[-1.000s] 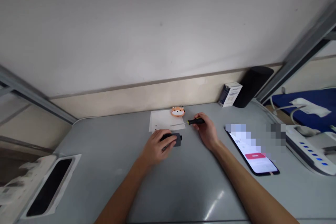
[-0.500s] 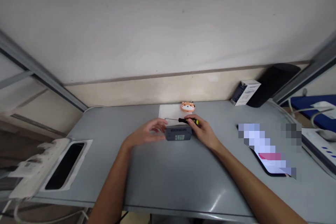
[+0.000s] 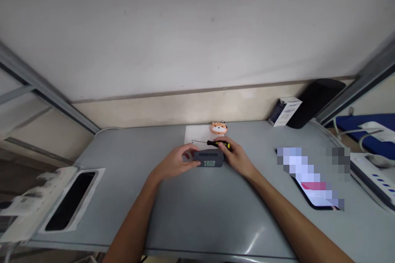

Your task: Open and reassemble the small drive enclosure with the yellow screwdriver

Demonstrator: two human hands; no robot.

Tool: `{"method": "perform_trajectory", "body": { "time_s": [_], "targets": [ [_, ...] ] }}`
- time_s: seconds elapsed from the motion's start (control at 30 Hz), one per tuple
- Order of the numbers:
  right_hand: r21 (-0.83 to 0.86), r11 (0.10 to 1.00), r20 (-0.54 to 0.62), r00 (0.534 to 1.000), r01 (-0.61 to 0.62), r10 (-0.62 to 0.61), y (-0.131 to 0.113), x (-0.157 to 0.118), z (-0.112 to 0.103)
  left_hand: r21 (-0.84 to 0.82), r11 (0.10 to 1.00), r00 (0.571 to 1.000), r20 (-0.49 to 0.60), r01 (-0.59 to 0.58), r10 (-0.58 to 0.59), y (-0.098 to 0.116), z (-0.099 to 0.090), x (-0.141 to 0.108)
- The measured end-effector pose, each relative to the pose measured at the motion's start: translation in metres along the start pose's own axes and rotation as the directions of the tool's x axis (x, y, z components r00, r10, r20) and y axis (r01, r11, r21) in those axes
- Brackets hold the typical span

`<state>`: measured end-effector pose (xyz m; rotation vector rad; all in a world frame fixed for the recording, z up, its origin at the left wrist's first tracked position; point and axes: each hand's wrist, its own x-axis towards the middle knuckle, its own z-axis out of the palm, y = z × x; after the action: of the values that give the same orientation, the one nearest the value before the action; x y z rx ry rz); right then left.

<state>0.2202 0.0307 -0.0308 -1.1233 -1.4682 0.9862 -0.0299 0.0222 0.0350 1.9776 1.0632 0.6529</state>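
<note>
A dark grey vented box [image 3: 210, 158] with a pale label stands on the grey table, its slotted face toward me. My left hand [image 3: 177, 162] grips its left end, thumb on the near face and fingers behind the top edge. In my right hand [image 3: 235, 156] is a black-and-yellow screwdriver [image 3: 212, 143], its thin shaft pointing left above the box. The lower part of that hand is against the box's right end. Behind the box lies a white sheet [image 3: 191, 133], with a small orange and white animal-faced case [image 3: 219, 128] at its back right.
To the left, a dark phone [image 3: 70, 201] lies on white paper beside a power strip [image 3: 40, 205]. A lit phone [image 3: 314, 189], partly blurred out, is on the right. A small carton [image 3: 284, 111] and a black cylinder [image 3: 316, 102] stand by the wall at back right.
My left hand has moved right and closed on the box's left end, where before it was apart with fingers spread. The right hand still holds the screwdriver. The view has shifted slightly.
</note>
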Motion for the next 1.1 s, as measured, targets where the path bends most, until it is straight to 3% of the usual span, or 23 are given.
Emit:
{"method": "perform_trajectory", "body": {
  "time_s": [0.13, 0.3, 0.43, 0.8, 1.1],
  "targets": [
    [0.004, 1.000, 0.010, 1.000, -0.015, 0.015, -0.001, -0.001, 0.000, -0.031, 0.999, 0.999, -0.036, -0.017, 0.016, 0.001, -0.001, 0.000],
    [0.003, 1.000, -0.092, 0.996, -0.013, 0.013, -0.006, 0.002, -0.006, -0.095, 0.995, 0.997, -0.073, -0.006, -0.001, -0.001, 0.004, 0.003],
    [0.015, 0.994, -0.162, 0.981, -0.106, 0.107, -0.006, 0.003, -0.017, -0.112, 0.993, 0.995, -0.087, 0.036, -0.046, -0.003, 0.015, 0.008],
    [0.107, 0.973, -0.325, 0.917, -0.206, 0.230, -0.008, 0.009, -0.038, 0.013, 0.999, 0.999, -0.028, 0.036, -0.035, -0.006, 0.031, 0.010],
    [0.105, 0.984, -0.425, 0.888, -0.143, 0.174, -0.013, 0.013, -0.063, 0.223, 0.975, 0.990, -0.131, -0.020, 0.050, -0.008, 0.051, 0.004]
  ]
}}
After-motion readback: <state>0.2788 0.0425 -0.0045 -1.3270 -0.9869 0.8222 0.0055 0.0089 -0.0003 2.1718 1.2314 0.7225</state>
